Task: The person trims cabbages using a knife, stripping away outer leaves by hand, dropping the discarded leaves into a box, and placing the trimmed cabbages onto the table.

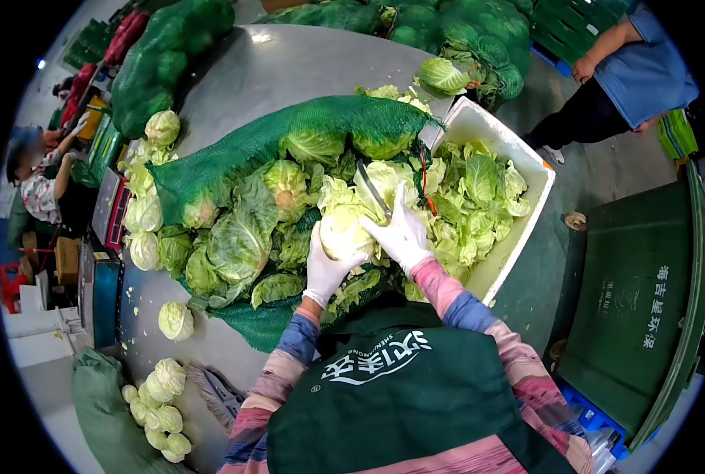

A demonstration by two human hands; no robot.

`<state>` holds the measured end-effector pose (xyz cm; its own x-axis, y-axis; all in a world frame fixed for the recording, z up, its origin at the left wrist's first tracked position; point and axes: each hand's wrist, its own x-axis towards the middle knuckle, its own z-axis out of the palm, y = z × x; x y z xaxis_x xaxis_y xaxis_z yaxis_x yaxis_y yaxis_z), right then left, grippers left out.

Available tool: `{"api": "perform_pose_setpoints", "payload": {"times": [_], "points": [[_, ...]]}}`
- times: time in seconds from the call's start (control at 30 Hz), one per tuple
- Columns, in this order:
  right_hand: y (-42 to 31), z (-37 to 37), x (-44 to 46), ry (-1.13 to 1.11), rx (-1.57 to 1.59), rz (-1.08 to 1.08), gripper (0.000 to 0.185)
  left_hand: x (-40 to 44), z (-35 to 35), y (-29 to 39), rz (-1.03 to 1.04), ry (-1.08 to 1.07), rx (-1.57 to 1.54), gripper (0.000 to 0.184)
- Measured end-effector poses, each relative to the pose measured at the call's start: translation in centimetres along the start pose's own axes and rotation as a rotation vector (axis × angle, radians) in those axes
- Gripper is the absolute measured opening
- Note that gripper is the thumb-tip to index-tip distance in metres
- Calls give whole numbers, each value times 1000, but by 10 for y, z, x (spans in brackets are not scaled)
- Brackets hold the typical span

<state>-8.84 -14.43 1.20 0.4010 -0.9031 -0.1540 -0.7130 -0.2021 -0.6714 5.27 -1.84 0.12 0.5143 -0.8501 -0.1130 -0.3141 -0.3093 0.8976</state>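
Observation:
A pale green cabbage (343,231) sits between my two white-gloved hands, above an open green mesh sack (313,118). My left hand (329,268) is wrapped round its lower left side. Against its right side is my right hand (404,235), which grips a narrow knife (374,188) whose blade points up and away from me. The handle is mostly hidden in the glove. Several whole cabbages with outer leaves, such as a large one (242,241), lie in the sack to the left. Just right of my right hand stands a white foam box (518,257) holding loose leaves (475,201).
Trimmed cabbages (143,213) line the metal table's (305,55) left edge. More full mesh sacks (167,59) stand at the back. A large green bin (629,308) is on the right. One person (641,71) stands at the far right, another (45,186) at the left.

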Motion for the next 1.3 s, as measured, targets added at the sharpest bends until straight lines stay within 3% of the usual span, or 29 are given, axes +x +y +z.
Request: {"api": "perform_pose_setpoints", "payload": {"times": [0.1, 0.17, 0.3, 0.37, 0.43, 0.5, 0.53, 0.57, 0.67, 0.73, 0.77, 0.83, 0.9, 0.93, 1.03, 1.1, 1.13, 1.27, 1.3], "points": [[1, -2, 18, -186, -90, 173, 107, -1, -2, 1, 4, 2, 10, 109], [38, 28, 29, -55, -181, 119, 94, -7, -9, -2, 8, -59, -57, 108], [32, 11, 31, -144, -148, 143, 96, -4, -12, -22, -4, -75, -295, 107], [37, 5, 26, -9, -50, -57, 97, 0, -10, -23, 12, -68, -276, 107], [-2, -31, 3, -23, -170, -54, 97, -2, -5, -22, 8, -64, -261, 108], [-24, -41, -13, -90, -131, -274, 95, -3, 2, -18, 49, -24, -135, 109], [-25, -33, -17, -52, -154, -413, 93, -5, 4, -8, 145, 32, -5, 111], [-24, -17, -16, 102, -163, -543, 87, -10, 8, 4, 83, 18, 41, 113], [-26, -7, -4, -15, -279, -428, 76, -16, 9, 6, 147, 30, 161, 114], [-33, -16, 3, -194, -261, -394, 59, -18, 6, 7, 139, 17, 136, 115], [-28, -16, 13, -194, -261, -397, 59, -22, 6, 6, 139, 20, 136, 115], [-3, -5, 36, -227, -113, -82, 48, -30, 7, 5, 274, -10, 249, 116], [29, 14, 45, -83, -212, -14, 43, -35, 4, 3, 271, -23, 243, 116], [34, 10, 44, -149, -212, 93, 43, -34, 3, 0, 224, -40, 147, 116], [36, -2, 34, -139, -207, 64, 64, -23, -5, -1, 173, -37, 28, 115], [23, -4, 14, 49, -127, -126, 81, -25, -5, -3, 140, -41, -21, 114], [0, -23, 3, -92, -64, -66, 92, -21, -3, -7, 119, -41, -40, 114], [16, -5, -24, 24, -38, -377, 72, -14, -1, -16, 150, -33, -38, 114], [5, -11, -41, -165, -135, -329, 71, -13, 0, -16, 147, -44, -38, 114]]}}
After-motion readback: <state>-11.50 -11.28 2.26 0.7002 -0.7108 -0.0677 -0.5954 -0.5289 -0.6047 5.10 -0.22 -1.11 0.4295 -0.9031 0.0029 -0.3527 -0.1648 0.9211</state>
